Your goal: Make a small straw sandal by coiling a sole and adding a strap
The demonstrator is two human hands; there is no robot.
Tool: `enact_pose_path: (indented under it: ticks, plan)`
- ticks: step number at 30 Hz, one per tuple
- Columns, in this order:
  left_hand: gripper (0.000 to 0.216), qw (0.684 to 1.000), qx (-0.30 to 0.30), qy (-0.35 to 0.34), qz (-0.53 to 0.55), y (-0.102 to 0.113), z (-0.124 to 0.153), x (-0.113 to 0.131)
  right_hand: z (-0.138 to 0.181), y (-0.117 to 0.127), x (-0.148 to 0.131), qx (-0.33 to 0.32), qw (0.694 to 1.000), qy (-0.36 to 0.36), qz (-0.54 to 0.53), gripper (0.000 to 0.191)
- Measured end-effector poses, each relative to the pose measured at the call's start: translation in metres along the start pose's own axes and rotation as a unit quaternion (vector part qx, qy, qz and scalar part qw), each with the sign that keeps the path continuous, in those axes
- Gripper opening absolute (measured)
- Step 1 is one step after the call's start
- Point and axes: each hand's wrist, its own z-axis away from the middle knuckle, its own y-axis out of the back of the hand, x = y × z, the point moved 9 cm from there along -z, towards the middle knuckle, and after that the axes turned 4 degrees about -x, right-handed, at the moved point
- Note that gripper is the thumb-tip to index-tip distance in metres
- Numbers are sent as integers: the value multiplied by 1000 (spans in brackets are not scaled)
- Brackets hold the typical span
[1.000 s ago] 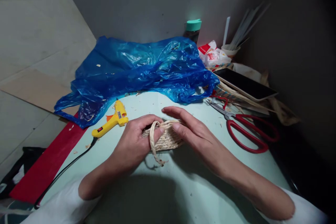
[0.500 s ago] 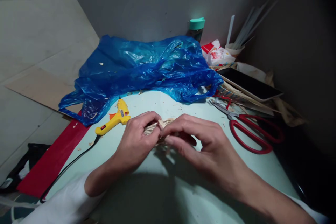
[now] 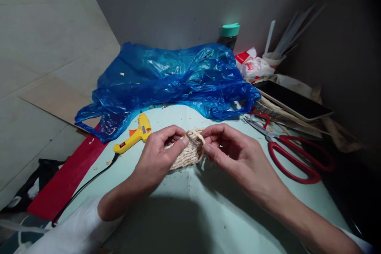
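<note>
A small woven piece of pale twisted straw cord is between my hands, just over the pale green table top. My left hand grips its left side, with the thumb on the front face near the top edge. At the upper right, my right hand pinches a loose cord strand between thumb and fingertips. That strand arches over the woven rows from near my left thumb. Part of the piece's left side is hidden behind my left hand.
A yellow glue gun with a black cable lies left. Behind spreads a crumpled blue plastic bag. Red-handled scissors lie right, near a tablet on a basket. A green-capped bottle and a cup of sticks stand behind.
My right hand has drawn slightly away to the right, pulling the strand into an arch. More of the woven face shows now. The whole view has shifted a little.
</note>
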Motion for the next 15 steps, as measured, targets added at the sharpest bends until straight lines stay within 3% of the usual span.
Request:
enact_pose_path:
  ticks: [7, 12, 15]
  plan:
    - [12, 1000, 6, -15, -2, 3, -1, 5, 3, -3, -10, -19, 998, 8, 64, 10]
    - [12, 999, -42, 10, 13, -5, -1, 3, 5, 15, -28, 33, 978, 97, 184, 9]
    - [12, 997, -67, 21, 26, -12, 0, 3, 3, 10, -28, 2, 965, 133, 226, 11]
